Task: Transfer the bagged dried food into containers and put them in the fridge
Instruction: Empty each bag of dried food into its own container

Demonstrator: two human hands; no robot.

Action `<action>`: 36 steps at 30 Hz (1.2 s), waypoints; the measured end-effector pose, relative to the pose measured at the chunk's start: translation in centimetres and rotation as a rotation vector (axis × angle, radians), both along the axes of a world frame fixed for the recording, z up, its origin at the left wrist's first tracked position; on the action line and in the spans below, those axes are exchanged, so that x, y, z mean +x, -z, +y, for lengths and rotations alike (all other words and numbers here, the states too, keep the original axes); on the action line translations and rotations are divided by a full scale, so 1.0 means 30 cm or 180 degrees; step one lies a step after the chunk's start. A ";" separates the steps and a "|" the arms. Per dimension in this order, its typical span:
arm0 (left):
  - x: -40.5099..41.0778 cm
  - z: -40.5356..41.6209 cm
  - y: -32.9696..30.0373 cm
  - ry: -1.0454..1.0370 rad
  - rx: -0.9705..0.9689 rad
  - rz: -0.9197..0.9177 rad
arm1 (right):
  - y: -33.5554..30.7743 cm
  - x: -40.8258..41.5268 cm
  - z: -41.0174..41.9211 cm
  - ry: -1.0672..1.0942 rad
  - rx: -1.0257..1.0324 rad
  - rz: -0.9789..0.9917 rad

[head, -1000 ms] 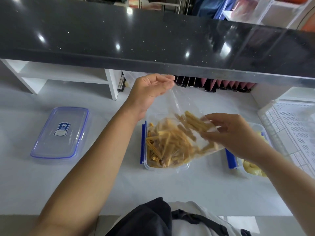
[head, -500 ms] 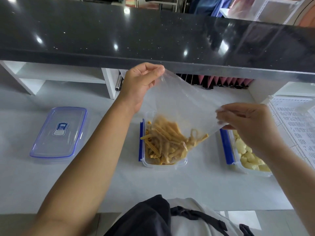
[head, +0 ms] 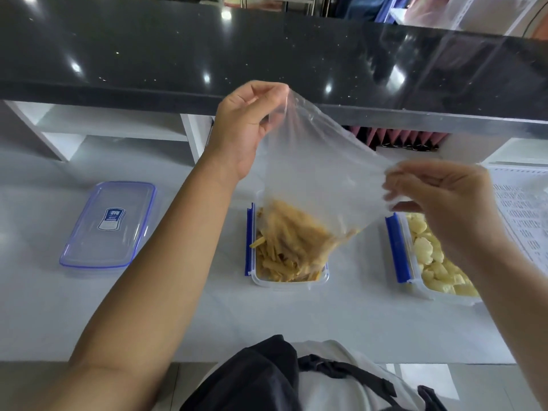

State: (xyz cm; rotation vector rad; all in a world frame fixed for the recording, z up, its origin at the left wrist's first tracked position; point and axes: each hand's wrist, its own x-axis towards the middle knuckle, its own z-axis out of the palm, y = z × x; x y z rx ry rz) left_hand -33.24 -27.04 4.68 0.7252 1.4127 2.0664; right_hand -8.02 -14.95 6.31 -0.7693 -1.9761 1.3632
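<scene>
Head view: a clear bag (head: pixel 314 170) hangs upside down over the middle container (head: pixel 289 278), held up by its two upper corners, its mouth pointing down into the tub. The left hand (head: pixel 246 129) pinches the higher corner with curled fingers (head: pixel 261 93); the right hand (head: pixel 439 200) pinches the lower corner, fingers bent round the plastic. The bag's top edge therefore slopes down from left to right, while its long axis runs roughly vertical, leaning slightly left toward the tub. Tan sticks (head: pixel 299 232) lie bunched in the bag's lower end and spill into the container, most pointing along the bag's length. The container's long axis runs away from the person, blue clip (head: pixel 250 238) on its left side. A second container (head: pixel 439 256) of pale yellow pieces sits to the right, a lid (head: pixel 109 223) well to the left, all on the white counter (head: pixel 192 315).
</scene>
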 end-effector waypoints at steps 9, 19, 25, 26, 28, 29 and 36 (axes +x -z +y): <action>0.006 0.013 -0.022 -0.0083 -0.0022 0.0047 | -0.019 0.011 -0.013 -0.0033 0.0139 0.0113; 0.000 -0.013 -0.026 -0.0216 0.0056 0.0009 | -0.041 -0.015 -0.013 0.0121 0.0173 0.0441; 0.017 -0.046 -0.014 -0.0152 -0.0069 0.0133 | -0.035 -0.036 0.001 -0.0097 0.0135 0.0245; 0.018 -0.056 -0.006 -0.0094 -0.0203 0.0188 | -0.032 -0.033 0.006 -0.0025 0.0097 0.0315; 0.032 -0.081 0.018 -0.0085 -0.0682 0.0460 | -0.047 -0.023 0.031 0.0162 0.0073 0.0488; 0.047 -0.096 0.039 -0.0130 -0.0956 0.0603 | -0.052 -0.018 0.047 0.0242 0.0052 0.0521; 0.172 -0.170 0.227 0.0788 -0.1706 0.0780 | 0.091 0.002 0.075 0.0646 -0.0716 0.0274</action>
